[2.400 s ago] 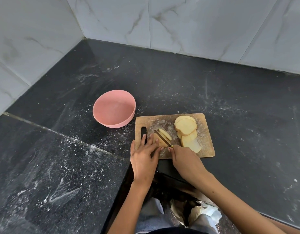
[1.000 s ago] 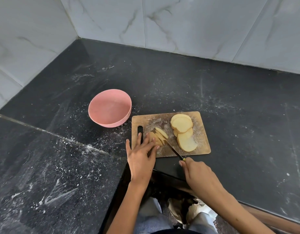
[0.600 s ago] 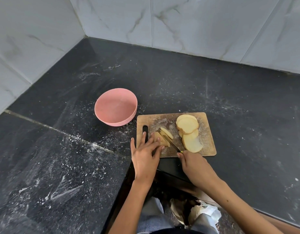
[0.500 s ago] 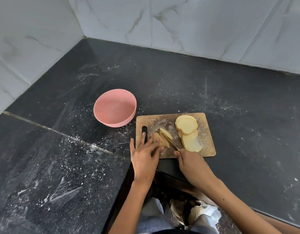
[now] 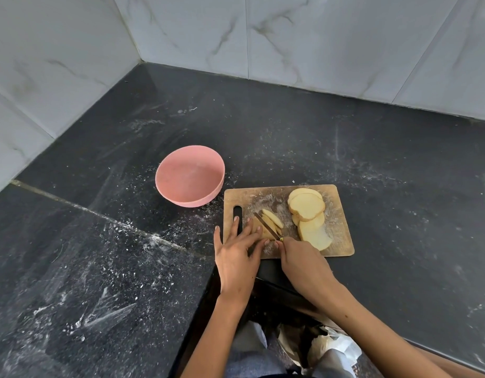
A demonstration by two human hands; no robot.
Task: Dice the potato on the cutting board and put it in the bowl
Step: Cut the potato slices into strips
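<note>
- The pink bowl sits on the black counter at about ten o'clock from the wooden cutting board, just beside its far-left corner; the inside looks bare, though faint marks there are hard to make out.
- The left hand lies flat with straight fingers over the board's near-left part, its fingertips pressing the potato strips; it covers the near end of the board's handle slot and the near part of the strips.
- The knife blade runs from one o'clock of that hand down toward the right hand, which is curled around the handle; the handle is hidden but for a small yellow-green speck.
- The round potato slices are stacked at three o'clock on the board, the lower ones partly covered.
- Compared with half a second ago, the blade sits further left, tighter against the left fingertips, while bowl and slices have not moved.
</note>
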